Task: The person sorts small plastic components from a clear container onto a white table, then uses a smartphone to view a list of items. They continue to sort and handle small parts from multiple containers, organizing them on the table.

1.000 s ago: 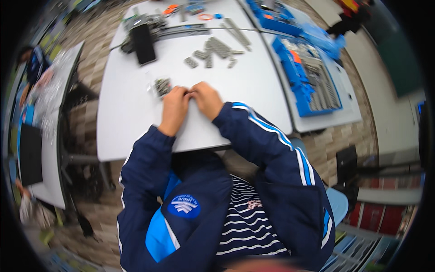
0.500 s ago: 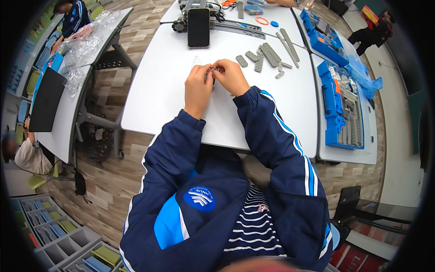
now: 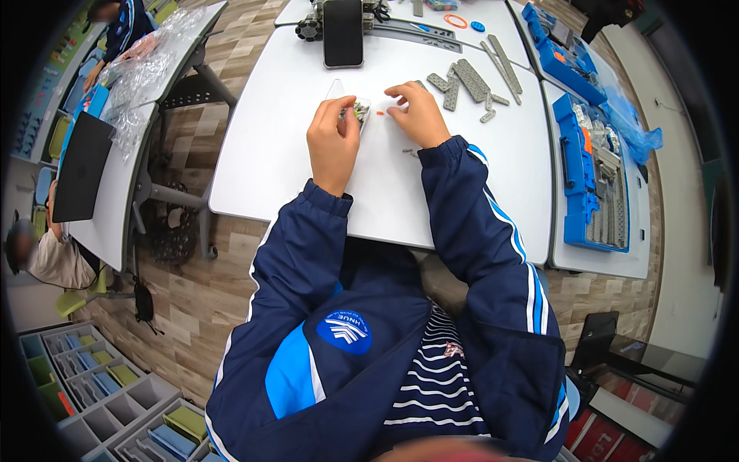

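My left hand [image 3: 333,138] rests on the white table [image 3: 269,169] and grips a small clear plastic bag [image 3: 352,108] with several small grey parts inside. My right hand [image 3: 418,114] lies just to the right of the bag, fingers spread, fingertips over a tiny orange piece [image 3: 380,113] on the tabletop. A small dark part [image 3: 409,152] lies beside my right wrist. Both forearms wear dark blue sleeves with white stripes.
Grey perforated strips [image 3: 466,81] lie beyond my right hand. A black phone [image 3: 342,32] leans on a small wheeled build. Blue parts cases [image 3: 591,177] stand on the right-hand table. Another person [image 3: 123,27] works at the left table, with a laptop [image 3: 81,165] and plastic bags.
My hands have parted: the right one has left the bag and reached right over the table, while the left one keeps the bag. The view has tilted further forward.
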{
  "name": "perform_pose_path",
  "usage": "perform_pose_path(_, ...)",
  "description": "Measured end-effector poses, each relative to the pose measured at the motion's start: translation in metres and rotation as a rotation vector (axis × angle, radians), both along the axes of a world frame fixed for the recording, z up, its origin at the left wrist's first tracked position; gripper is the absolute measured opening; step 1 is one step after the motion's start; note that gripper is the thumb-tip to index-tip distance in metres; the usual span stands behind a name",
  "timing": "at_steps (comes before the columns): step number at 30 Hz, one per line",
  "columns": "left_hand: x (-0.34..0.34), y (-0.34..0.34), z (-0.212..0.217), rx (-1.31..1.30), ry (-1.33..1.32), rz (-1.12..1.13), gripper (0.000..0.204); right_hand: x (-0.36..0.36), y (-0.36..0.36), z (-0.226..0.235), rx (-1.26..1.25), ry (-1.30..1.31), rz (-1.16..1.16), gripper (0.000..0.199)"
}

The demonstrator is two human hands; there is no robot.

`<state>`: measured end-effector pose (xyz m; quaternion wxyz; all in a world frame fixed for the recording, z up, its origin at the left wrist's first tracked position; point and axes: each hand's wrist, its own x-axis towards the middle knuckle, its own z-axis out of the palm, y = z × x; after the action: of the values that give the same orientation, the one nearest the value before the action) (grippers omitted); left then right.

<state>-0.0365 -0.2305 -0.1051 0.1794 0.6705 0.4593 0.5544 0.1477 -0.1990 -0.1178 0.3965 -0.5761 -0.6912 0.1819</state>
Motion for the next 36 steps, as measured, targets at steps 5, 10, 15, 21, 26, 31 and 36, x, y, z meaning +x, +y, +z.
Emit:
perform_pose_path(5, 0.004, -0.005, 0.001, 0.062, -0.009, -0.030, 0.015, 0.003, 0.006, -0.020, 0.112, -0.127, 0.145, 0.020)
perform_pose_path(10, 0.008, -0.014, -0.010, -0.020, 0.062, -0.212, 0.015, 0.011, 0.010, -0.019, 0.076, -0.187, 0.133, 0.009)
perform_pose_path(15, 0.014, -0.021, -0.023, -0.157, 0.247, -0.433, 0.034, 0.064, -0.026, 0.011, -0.159, -0.064, 0.129, 0.006)
perform_pose_path(21, 0.028, -0.023, -0.033, -0.087, 0.273, -0.531, 0.040, 0.044, -0.088, -0.002, -0.158, 0.002, 0.083, 0.007)
perform_pose_path(26, 0.037, -0.025, -0.035, -0.137, 0.263, -0.508, 0.018, 0.032, -0.094, -0.006, -0.152, -0.005, -0.013, 0.008)
perform_pose_path(31, 0.037, -0.029, -0.037, -0.057, 0.323, -0.475, 0.012, 0.029, -0.102, -0.016, -0.066, -0.014, 0.000, 0.012)
perform_pose_path(36, 0.032, -0.034, -0.039, 0.060, 0.358, -0.492, 0.012, 0.025, -0.109, -0.027, 0.174, -0.119, 0.059, 0.013)
